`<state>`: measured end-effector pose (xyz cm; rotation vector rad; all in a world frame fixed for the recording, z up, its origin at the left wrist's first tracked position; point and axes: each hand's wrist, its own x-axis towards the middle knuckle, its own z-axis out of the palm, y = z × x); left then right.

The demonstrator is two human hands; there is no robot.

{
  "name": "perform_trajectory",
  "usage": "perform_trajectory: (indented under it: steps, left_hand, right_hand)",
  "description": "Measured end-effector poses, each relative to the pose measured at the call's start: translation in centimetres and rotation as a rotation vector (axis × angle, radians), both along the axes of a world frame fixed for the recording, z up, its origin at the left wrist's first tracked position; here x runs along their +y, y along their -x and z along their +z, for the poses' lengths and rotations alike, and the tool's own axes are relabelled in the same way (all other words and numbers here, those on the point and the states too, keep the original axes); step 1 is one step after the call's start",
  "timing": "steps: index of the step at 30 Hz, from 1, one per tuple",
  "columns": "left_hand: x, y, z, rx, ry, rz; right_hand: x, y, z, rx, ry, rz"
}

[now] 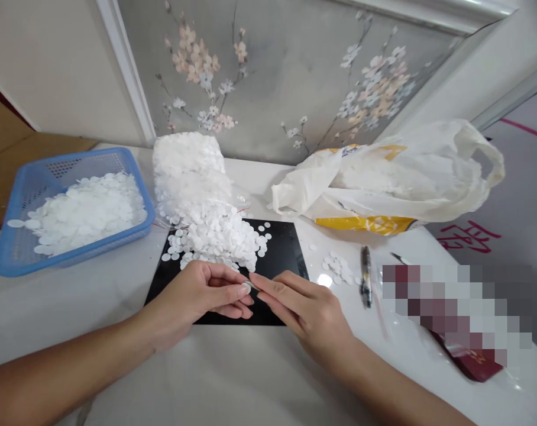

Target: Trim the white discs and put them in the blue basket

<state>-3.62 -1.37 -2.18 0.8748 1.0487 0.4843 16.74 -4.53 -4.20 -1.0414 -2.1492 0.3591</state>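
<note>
My left hand [210,293] pinches a small white disc [248,285] between thumb and forefinger, above the front part of a black mat [284,254]. From the other side, my right hand [310,307] meets it, thumb and fingers closed at the disc's edge. Whether one disc or more is between the fingertips is too small to tell. Just beyond both hands, a heap of loose white discs [224,239] spills over the mat. Behind that heap lies a clear plastic bag [188,160] full of the same discs.
A blue basket [6,248] with many white discs stands at the left. A white and yellow plastic bag [384,189] lies at the back right. Nearer are a small group of discs [338,269], a pen [366,275] and a dark red item [476,364], partly blurred out. A flowered panel [268,77] rises behind.
</note>
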Motion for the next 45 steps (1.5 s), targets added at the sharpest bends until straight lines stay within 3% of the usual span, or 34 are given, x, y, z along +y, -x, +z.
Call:
perform_trajectory:
  steps: [4,11,14,19,22,26,30,36,39,45]
  left_hand:
    - [0.3,0.1,0.0,0.031,-0.034,-0.014]
    - [1.8,0.9,0.0,0.048,-0.163,0.083]
    - [2.0,1.1,-0.1,0.220,-0.339,-0.018]
    - [1.5,1.2,-0.5,0.656,-0.887,-0.340]
    - [1.1,1.1,-0.6,0.757,-0.985,-0.466]
    - [0.9,0.8,-0.8,0.785,-0.929,-0.497]
    - [0.7,0.6,-0.9,0.646,-0.886,-0.439]
    - [0.6,0.0,0.3,0.211,-0.426,-0.131]
    - [0.5,0.0,0.6,0.122,-0.277,-0.010]
    - [0.2,-0.1,0.6,0.033,-0.100,0.023]
  right_hand:
    - [0.5,-0.4,-0.3,-0.005,0.065,-0.082]
    - [2.1,-2.4,-0.2,-0.120,0.326,-0.402]
    - [2.3,-2.9,-0.2,-0.133,0.414,-0.465]
    - [2.5,-2.8,-0.5,-0.089,0.333,-0.454]
    - [2.5,-2.6,-0.6,-0.059,0.307,-0.414]
    - [2.2,-2.1,-0.5,-0.016,0.286,-0.354]
    - [1.8,-1.4,-0.4,0.019,0.277,-0.241]
    - [0.9,-0.6,-0.5,0.116,0.158,-0.096]
    - [0.5,-0.3,-0.6,0.145,0.114,-0.044]
    - [0.3,0.0,-0.6,0.125,0.053,-0.030]
